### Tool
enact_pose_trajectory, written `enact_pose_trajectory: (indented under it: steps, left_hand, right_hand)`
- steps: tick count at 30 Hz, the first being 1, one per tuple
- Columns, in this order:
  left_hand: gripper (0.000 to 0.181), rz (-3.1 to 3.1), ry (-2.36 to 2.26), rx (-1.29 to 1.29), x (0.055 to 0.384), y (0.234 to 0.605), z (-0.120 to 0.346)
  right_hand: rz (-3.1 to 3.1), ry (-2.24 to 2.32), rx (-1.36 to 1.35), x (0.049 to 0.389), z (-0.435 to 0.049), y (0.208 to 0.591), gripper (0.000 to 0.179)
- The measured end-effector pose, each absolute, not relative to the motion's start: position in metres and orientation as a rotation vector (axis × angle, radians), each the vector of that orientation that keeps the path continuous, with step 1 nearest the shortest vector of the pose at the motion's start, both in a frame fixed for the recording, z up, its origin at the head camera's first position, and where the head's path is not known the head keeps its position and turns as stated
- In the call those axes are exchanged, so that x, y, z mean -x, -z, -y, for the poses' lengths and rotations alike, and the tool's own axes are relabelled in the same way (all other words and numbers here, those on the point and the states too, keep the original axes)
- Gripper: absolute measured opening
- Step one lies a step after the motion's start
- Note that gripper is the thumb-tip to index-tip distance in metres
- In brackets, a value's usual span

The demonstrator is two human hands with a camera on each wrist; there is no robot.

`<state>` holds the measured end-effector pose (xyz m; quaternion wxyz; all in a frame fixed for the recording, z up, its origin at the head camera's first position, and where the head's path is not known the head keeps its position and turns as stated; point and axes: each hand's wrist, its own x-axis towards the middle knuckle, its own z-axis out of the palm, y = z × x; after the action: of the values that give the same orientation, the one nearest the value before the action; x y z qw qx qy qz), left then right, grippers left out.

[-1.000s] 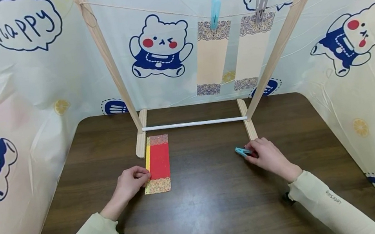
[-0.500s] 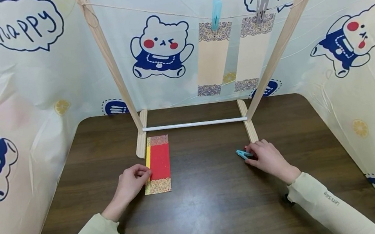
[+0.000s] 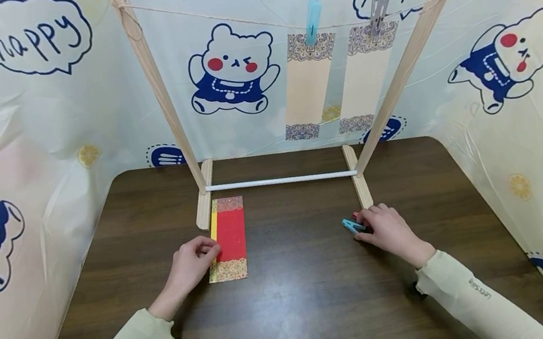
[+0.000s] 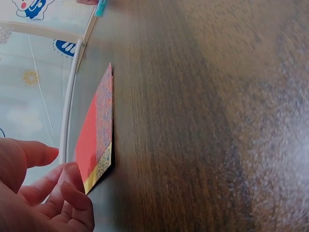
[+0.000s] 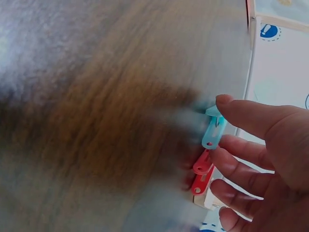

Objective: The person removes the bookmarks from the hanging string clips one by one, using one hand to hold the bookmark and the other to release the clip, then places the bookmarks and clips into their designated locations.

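In the head view, a red paper strip (image 3: 230, 232) with patterned ends lies on the table, with a yellow strip (image 3: 214, 227) showing along its left side. My left hand (image 3: 193, 264) rests at that left side, fingertips against the strip's edge; in the left wrist view the thumb stands apart from the fingers. At the right, a blue clothespin (image 3: 353, 225) lies by my right hand (image 3: 389, 232). The right wrist view shows the thumb touching the blue clothespin (image 5: 214, 130), with two red clothespins (image 5: 202, 179) lying by the fingertips.
A wooden frame with a white crossbar (image 3: 281, 180) stands behind the hands. From its string (image 3: 220, 16) hang a beige strip (image 3: 310, 90) under a blue clothespin (image 3: 313, 19) and a cream strip (image 3: 363, 80) under a grey clothespin (image 3: 378, 11). Patterned fabric surrounds the table (image 3: 291, 316).
My right hand has shifted slightly toward me, so more of a red clothespin shows beside the blue one. My left hand has barely moved, and the red strip lies where it was.
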<state>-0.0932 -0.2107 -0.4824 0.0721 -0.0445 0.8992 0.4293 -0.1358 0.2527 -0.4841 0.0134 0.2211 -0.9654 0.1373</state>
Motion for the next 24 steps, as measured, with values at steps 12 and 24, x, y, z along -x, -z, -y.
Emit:
enact_pose_trajectory:
  steps: [12, 24]
  left_hand:
    - [0.022, -2.718, -1.354, 0.098, 0.097, 0.475, 0.203]
    - [0.019, -2.767, -1.433, -0.014, 0.106, 0.466, 0.187]
  right_hand:
    - [2.968, -0.546, -0.654, 0.138, -0.247, 0.468, 0.021]
    - [2.772, -0.549, -0.744, 0.141, -0.235, 0.440, 0.012]
